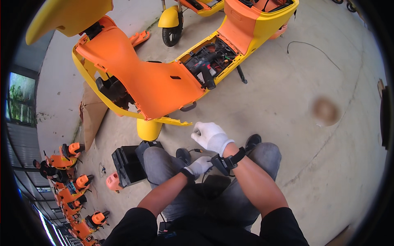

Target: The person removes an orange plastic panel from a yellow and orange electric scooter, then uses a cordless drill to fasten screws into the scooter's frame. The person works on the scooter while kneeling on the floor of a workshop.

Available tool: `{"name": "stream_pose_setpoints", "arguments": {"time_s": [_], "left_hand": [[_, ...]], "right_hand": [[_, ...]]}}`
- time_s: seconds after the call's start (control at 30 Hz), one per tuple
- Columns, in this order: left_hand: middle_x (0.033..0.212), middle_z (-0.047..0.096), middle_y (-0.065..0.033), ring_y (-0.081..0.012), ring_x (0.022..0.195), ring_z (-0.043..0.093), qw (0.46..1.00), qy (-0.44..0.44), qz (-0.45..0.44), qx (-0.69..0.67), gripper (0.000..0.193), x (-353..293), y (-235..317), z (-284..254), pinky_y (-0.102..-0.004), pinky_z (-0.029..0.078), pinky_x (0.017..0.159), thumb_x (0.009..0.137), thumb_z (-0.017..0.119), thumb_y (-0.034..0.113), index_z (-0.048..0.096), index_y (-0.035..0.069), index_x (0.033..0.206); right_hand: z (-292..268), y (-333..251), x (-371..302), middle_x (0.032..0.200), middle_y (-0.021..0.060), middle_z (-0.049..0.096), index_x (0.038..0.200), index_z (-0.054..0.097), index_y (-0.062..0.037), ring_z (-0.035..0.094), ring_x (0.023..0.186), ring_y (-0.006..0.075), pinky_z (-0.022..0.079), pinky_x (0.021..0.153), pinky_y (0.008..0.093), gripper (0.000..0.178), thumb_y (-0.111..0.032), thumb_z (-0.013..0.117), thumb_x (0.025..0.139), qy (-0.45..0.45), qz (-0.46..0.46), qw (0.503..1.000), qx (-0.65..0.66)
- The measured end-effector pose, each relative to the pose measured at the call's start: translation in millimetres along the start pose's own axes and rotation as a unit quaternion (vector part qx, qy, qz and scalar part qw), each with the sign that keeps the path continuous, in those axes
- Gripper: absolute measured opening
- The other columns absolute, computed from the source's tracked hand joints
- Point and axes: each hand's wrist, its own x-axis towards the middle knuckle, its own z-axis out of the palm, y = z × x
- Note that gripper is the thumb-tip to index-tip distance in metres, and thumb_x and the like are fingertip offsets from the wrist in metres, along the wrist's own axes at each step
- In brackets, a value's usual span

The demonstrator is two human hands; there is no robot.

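Observation:
My right hand (208,136), in a white glove, is raised just past the end of a yellow trim strip (174,121) on an orange and yellow scooter (158,84). Its fingers are curled in a pinch; anything in them is too small or hidden. Lower, over my lap, my gloved left hand (198,165) has its fingers folded, close to the black device (221,165) strapped on my right wrist; what they hold, if anything, is hidden. A cordless power drill (206,74) lies across the scooter's uncovered compartment (217,55), among wires and black parts.
Black boxes (129,164) stand on the floor left of my knees, beside a small orange-pink part (113,181). Brown cardboard (93,110) leans behind the scooter. A cable (316,48) lies on the floor at right. Several scooters (78,184) and a person (51,170) are far left.

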Motion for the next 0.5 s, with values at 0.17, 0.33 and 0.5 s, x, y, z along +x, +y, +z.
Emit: {"name": "stream_pose_setpoints", "arguments": {"time_s": [0.17,0.33,0.5], "left_hand": [[0.069,0.058,-0.0055,-0.0144,0.057,0.056,0.999,0.006,0.046,0.019,0.012,6,-16,-8,-0.0289,0.045,0.052,0.088,0.051,0.007,0.061,0.001,0.085],[0.070,0.059,-0.0042,-0.0134,0.061,0.056,1.000,0.012,0.006,-0.025,0.013,2,0,-5,-0.0280,0.046,0.054,0.089,0.051,0.008,0.062,0.001,0.086],[0.073,0.059,0.0000,-0.0115,0.065,0.054,0.999,0.002,0.015,-0.037,0.018,3,-7,-4,-0.0277,0.044,0.062,0.096,0.049,0.014,0.062,0.004,0.089]], "right_hand": [[3,0,3,0.093,0.0182,0.070,0.099,0.066,-0.0059,0.066,0.091,0.0369,0.052,0.082,0.0452,0.026,-0.028,0.062,0.087,-0.006,0.004,1.000,0.001],[-1,5,3,0.094,0.0181,0.070,0.099,0.066,-0.0063,0.066,0.092,0.0368,0.052,0.084,0.0458,0.026,-0.029,0.061,0.087,0.003,0.008,1.000,-0.012],[3,8,2,0.089,0.0201,0.069,0.096,0.066,-0.0045,0.065,0.087,0.0386,0.051,0.080,0.0466,0.027,-0.029,0.061,0.086,0.023,-0.005,0.999,-0.023]]}}
